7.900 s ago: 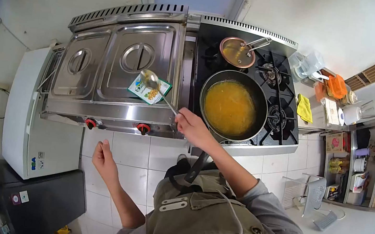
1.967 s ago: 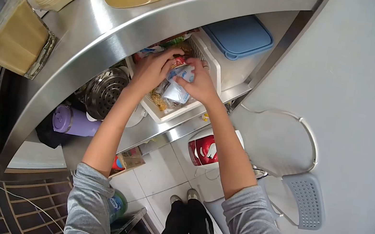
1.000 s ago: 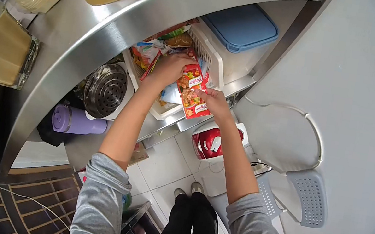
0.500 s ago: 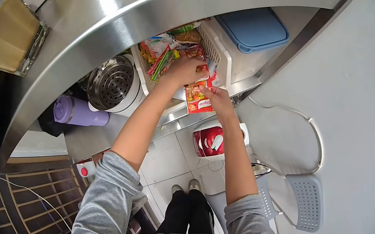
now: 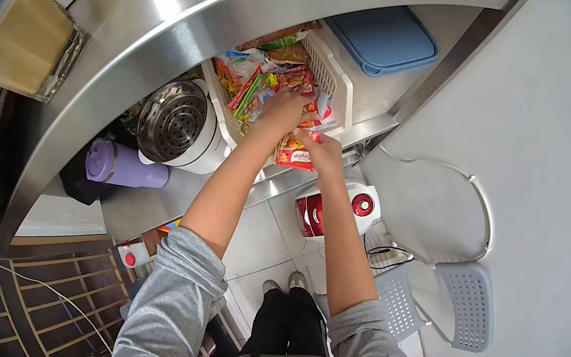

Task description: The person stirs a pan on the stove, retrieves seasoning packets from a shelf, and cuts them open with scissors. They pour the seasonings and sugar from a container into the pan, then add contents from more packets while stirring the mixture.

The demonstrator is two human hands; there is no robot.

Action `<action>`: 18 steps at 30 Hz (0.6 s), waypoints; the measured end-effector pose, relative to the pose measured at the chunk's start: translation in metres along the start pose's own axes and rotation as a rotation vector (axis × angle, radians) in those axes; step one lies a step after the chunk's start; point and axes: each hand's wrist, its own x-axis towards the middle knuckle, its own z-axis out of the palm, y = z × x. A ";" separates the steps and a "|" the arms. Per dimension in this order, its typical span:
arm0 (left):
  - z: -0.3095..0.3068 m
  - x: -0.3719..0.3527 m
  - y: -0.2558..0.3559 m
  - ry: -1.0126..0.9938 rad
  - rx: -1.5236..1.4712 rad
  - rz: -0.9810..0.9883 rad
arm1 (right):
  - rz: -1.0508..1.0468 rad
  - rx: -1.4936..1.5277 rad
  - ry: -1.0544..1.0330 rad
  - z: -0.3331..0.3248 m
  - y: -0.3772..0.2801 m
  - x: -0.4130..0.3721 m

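Note:
My right hand (image 5: 322,153) is closed on a red sachet (image 5: 294,158) with a food picture and white lettering, held at the near edge of a white plastic basket (image 5: 344,98). My left hand (image 5: 283,113) is over the basket, fingers stretched out over red packets, thumb apart and close to the right hand. Its fingertips are partly lost against the packets. Colourful packets (image 5: 257,93) in green, yellow and red fill the basket.
Beside the basket are a steel steamer pot (image 5: 172,123), a purple tumbler (image 5: 126,165) and a blue-lidded container (image 5: 384,39). The steel counter edge (image 5: 197,28) curves above. Below stand a red-and-white appliance (image 5: 340,209) and a grey folding chair (image 5: 462,308).
My right hand has moved slightly left and up with the red sachet, closer to my left hand. The left hand has shifted slightly, and the sachet is now more covered.

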 end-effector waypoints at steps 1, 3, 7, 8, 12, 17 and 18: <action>-0.002 0.000 0.000 -0.002 0.003 0.000 | 0.011 0.052 -0.082 -0.005 0.001 0.006; -0.005 0.000 0.002 -0.107 -0.047 -0.080 | -0.043 0.013 -0.081 -0.005 0.005 0.009; -0.007 0.000 0.005 -0.166 -0.041 -0.119 | -0.123 -0.128 -0.006 -0.009 0.026 0.014; -0.010 0.000 0.008 -0.161 -0.040 -0.118 | -0.124 -0.129 0.029 -0.010 0.032 0.011; 0.009 0.000 -0.002 -0.076 -0.015 -0.080 | -0.088 -0.118 0.047 -0.003 0.024 -0.020; 0.017 0.009 -0.018 -0.060 -0.132 -0.036 | -0.288 -0.432 0.062 -0.008 0.043 -0.090; 0.016 0.007 -0.017 -0.055 -0.142 -0.039 | -0.247 -0.341 0.052 -0.013 0.048 -0.103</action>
